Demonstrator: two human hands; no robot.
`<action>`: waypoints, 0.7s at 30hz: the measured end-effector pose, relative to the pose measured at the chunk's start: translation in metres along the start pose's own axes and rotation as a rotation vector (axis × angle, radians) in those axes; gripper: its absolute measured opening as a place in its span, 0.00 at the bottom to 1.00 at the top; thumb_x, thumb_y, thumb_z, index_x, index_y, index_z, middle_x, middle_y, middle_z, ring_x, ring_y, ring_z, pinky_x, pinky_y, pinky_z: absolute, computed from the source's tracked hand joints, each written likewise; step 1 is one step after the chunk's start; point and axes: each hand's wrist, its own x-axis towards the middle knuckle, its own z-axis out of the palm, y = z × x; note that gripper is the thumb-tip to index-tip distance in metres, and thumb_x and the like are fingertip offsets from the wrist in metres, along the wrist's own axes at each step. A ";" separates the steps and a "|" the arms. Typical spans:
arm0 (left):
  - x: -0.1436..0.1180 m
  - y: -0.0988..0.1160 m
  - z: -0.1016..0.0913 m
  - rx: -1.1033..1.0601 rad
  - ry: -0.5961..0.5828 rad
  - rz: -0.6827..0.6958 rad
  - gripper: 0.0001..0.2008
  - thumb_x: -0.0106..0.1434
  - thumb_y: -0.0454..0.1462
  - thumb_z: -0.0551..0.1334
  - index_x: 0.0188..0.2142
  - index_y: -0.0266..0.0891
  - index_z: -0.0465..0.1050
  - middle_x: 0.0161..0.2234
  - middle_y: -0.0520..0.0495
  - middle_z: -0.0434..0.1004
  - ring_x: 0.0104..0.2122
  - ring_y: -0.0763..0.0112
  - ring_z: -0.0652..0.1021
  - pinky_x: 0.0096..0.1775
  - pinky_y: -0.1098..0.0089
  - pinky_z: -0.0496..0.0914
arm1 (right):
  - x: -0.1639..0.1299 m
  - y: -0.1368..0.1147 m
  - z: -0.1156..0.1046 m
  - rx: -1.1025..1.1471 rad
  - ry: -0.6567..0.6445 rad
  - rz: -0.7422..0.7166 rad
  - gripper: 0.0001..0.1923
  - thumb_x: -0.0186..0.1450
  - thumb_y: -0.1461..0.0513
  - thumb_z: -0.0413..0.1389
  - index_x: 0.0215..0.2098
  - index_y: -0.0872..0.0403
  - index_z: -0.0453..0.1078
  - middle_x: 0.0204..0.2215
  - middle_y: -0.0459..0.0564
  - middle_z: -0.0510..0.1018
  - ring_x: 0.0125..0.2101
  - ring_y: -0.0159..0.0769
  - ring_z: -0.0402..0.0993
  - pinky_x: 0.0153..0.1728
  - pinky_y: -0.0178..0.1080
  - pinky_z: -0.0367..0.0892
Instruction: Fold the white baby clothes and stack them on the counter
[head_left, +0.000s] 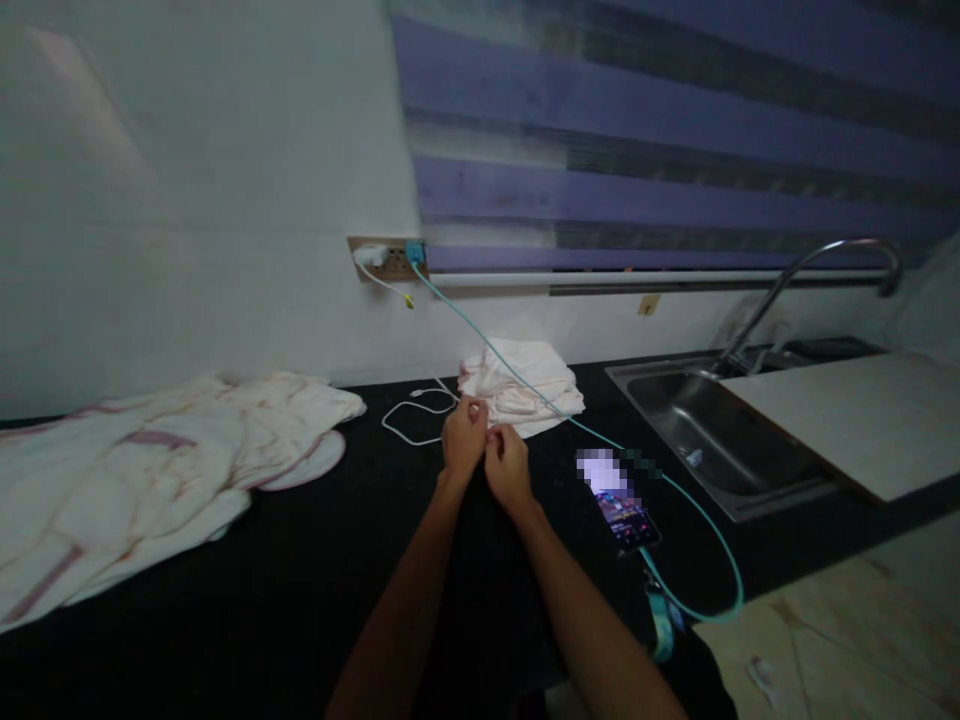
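A folded white cloth (536,375) with pinkish edges lies on the black countertop against the wall. My left hand (465,435) is closed at its front left corner, the fingers pinched together at the fabric. Close beside it, my right hand (508,462) is also closed, thumb and fingers meeting at the cloth's near edge. The exact bit of fabric between the fingers is mostly hidden by the hands. A white cable (409,425) loops on the counter just left of my left hand.
A rumpled white cloth with pink trim (187,470) spreads over the left counter. To the right are a lit phone (619,510) on a teal cable (731,560), a steel sink (630,385) with a faucet (765,290), and a white board (862,420). Plugs fill part of a wall outlet (394,262).
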 end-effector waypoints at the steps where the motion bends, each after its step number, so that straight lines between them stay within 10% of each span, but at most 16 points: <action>1: -0.011 0.000 -0.006 0.009 -0.057 -0.005 0.11 0.71 0.45 0.56 0.39 0.42 0.73 0.28 0.50 0.73 0.30 0.65 0.75 0.37 0.68 0.66 | -0.001 0.002 0.001 0.007 -0.025 0.019 0.12 0.71 0.64 0.45 0.42 0.52 0.71 0.36 0.52 0.80 0.38 0.39 0.76 0.42 0.37 0.68; 8: -0.077 -0.008 -0.048 0.033 -0.332 0.002 0.14 0.71 0.45 0.54 0.42 0.40 0.75 0.26 0.52 0.73 0.27 0.68 0.74 0.32 0.70 0.63 | -0.018 0.004 -0.007 0.009 -0.137 -0.007 0.10 0.69 0.66 0.50 0.37 0.54 0.74 0.30 0.49 0.80 0.31 0.36 0.75 0.34 0.34 0.64; 21: -0.128 -0.002 -0.079 0.135 -0.395 0.084 0.10 0.68 0.41 0.59 0.36 0.43 0.78 0.36 0.45 0.76 0.41 0.60 0.74 0.47 0.61 0.67 | -0.087 -0.007 -0.041 -0.049 -0.283 -0.122 0.10 0.69 0.68 0.51 0.39 0.52 0.75 0.35 0.50 0.82 0.35 0.38 0.76 0.39 0.37 0.65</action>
